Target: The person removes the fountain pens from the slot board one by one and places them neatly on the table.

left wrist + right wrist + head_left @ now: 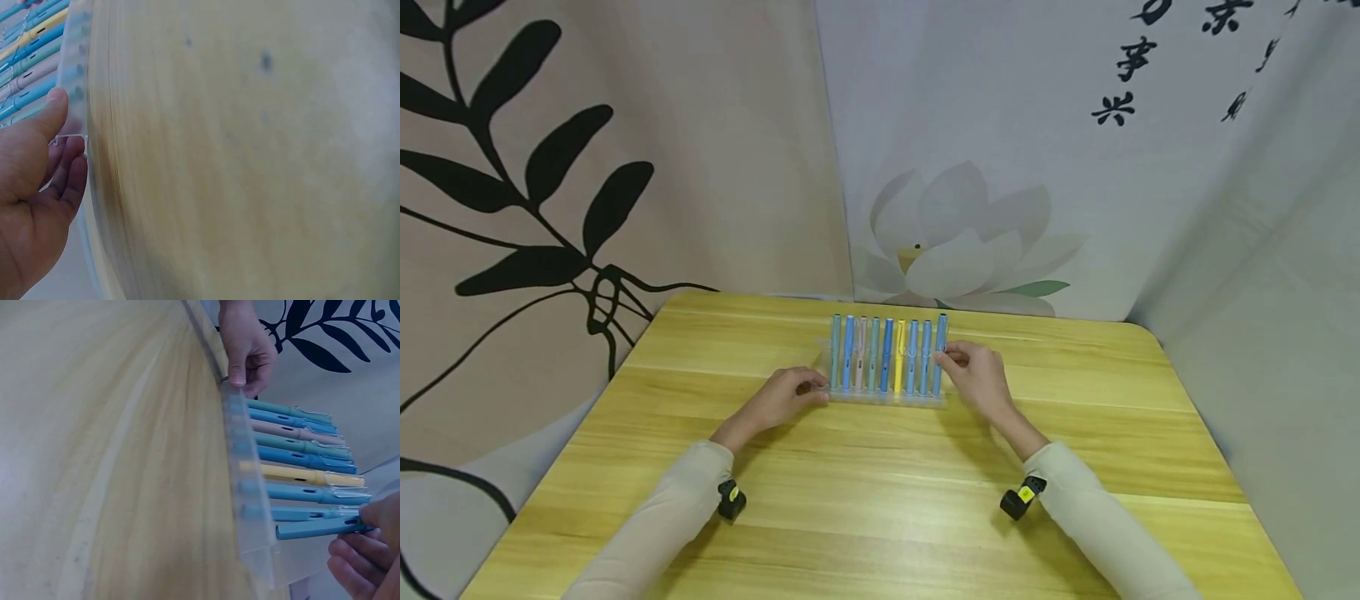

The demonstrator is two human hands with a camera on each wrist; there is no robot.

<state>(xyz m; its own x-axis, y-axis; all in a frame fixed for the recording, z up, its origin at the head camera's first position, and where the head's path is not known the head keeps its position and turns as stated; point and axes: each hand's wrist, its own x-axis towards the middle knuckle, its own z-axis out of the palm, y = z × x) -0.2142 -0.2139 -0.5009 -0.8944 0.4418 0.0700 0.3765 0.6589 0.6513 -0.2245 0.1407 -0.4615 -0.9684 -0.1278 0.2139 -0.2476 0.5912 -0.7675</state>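
Behind the wooden table (880,500) we see a pale backdrop (722,167) printed with dark leaves and a lotus. Toward the table's far edge we find a clear holder (887,400) bearing eight slim pens (887,358) in a row: teal, blue, pale pink, green, deeper blue, yellow, then two lighter blues, with wire-like clips. We watch the left hand (786,396) pinch the holder's left end between thumb and fingers. The right hand (981,375) pinches a ninth pen (312,527), blue, at the right end; we cannot tell whether it is seated.
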